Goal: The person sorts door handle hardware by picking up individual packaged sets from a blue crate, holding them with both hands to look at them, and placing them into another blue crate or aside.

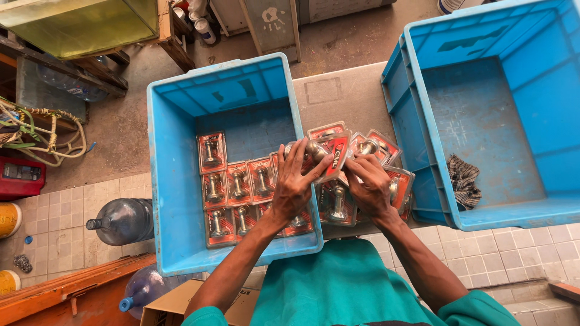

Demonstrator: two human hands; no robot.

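Head view: left hand [294, 184] and right hand [370, 187] both clasp a fanned stack of red blister packs [338, 151] over the left blue crate's [175, 199] right rim; palms hide the lower packs' contents.

Blister packs [329, 151] in hand: red-backed cards under clear plastic bubbles, each with a metal knob-like hardware piece. One pack sits on top, tilted, face up, just right of the left blue crate [175, 181] at its right wall. More packs fan out below and to the right, overlapping, some tilted on edge, all outside that crate on its right side. Inside the crate, laid packs [235, 184] of the same kind lie flat, face up, in rows against its near-right part, upright knobs showing, edges touching or overlapping.
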